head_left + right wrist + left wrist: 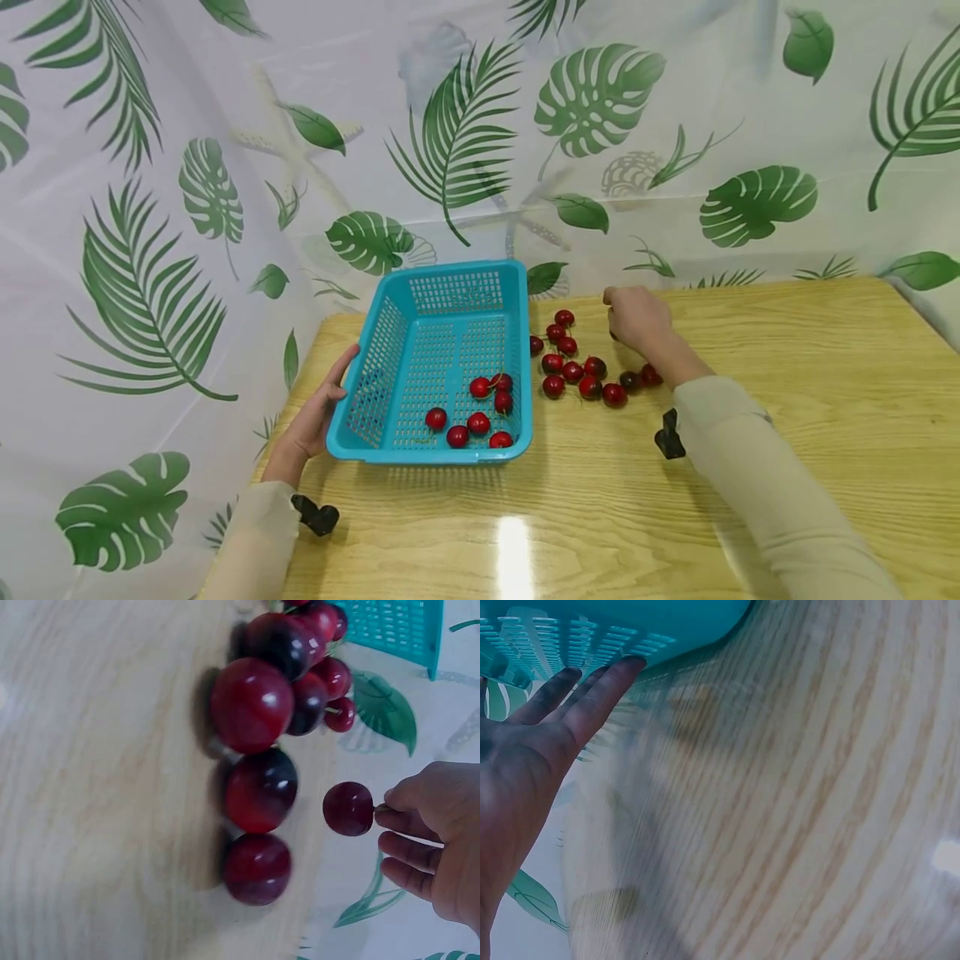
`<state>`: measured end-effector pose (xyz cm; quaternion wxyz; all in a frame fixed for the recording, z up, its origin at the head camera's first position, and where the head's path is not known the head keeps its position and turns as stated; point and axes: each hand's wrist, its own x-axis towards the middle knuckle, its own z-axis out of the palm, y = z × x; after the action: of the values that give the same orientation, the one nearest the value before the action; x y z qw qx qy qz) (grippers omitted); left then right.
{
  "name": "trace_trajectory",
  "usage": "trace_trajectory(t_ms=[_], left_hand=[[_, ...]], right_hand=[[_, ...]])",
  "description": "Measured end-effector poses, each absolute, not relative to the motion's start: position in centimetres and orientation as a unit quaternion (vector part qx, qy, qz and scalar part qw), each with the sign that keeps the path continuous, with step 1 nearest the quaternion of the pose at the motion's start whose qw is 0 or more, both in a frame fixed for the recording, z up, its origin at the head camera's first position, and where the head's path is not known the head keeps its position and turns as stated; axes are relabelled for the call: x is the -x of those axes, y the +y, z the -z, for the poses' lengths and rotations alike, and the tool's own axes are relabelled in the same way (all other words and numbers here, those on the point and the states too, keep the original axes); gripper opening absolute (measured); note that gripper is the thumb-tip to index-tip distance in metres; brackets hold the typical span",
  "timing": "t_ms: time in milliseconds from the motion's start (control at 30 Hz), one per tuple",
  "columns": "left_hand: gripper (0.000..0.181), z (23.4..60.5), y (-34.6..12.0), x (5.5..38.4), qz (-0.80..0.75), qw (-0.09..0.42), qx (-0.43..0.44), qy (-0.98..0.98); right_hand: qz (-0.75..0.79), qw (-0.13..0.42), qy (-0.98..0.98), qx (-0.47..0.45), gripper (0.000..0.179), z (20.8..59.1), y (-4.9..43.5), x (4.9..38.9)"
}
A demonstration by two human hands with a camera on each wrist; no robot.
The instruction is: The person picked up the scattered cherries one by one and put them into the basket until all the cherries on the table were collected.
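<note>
A blue plastic basket [431, 457] with slotted walls stands on the table, several red cherries [478, 423] lying in its near right part. At its left wall is my left hand [318, 417]; in the left wrist view the straight fingers [604, 694] touch the basket's side. My right hand [641, 321] is to the right of the basket, at the far edge of the loose cherries. Thumb and forefinger pinch a dark red cherry [348, 808] by its stem, as the right wrist view shows. In the head view that cherry is mostly hidden by the hand.
Several loose cherries [590, 387] lie on the wooden table [600, 500] between the basket and my right hand, some of them touching. A white leaf-patterned sheet [480, 125] hangs behind the table and along its left side.
</note>
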<state>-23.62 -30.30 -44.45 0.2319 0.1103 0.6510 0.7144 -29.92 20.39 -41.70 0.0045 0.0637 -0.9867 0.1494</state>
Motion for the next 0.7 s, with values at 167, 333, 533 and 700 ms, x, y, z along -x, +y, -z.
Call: trace_trajectory(t_ms=[167, 333, 533, 700], left_hand=[[0.077, 44.2, -30.2, 23.4, -0.715, 0.233, -0.109, 0.65], [0.078, 44.1, -30.2, 23.5, -0.719, 0.233, -0.111, 0.645], [0.077, 44.2, -30.2, 23.5, -0.72, 0.233, -0.116, 0.643], [0.077, 44.4, -30.3, 23.5, -0.721, 0.233, -0.118, 0.642]], right_hand=[[-0.184, 0.086, -0.976, -0.084, 0.029, 40.5, 19.4, 29.8], [-0.207, 0.158, -0.959, -0.109, 0.025, 39.0, 17.8, 29.6], [-0.226, 0.223, -0.937, -0.142, 0.021, 37.6, 15.9, 29.3], [-0.227, 0.281, -0.917, -0.169, 0.017, 37.1, 14.3, 29.0]])
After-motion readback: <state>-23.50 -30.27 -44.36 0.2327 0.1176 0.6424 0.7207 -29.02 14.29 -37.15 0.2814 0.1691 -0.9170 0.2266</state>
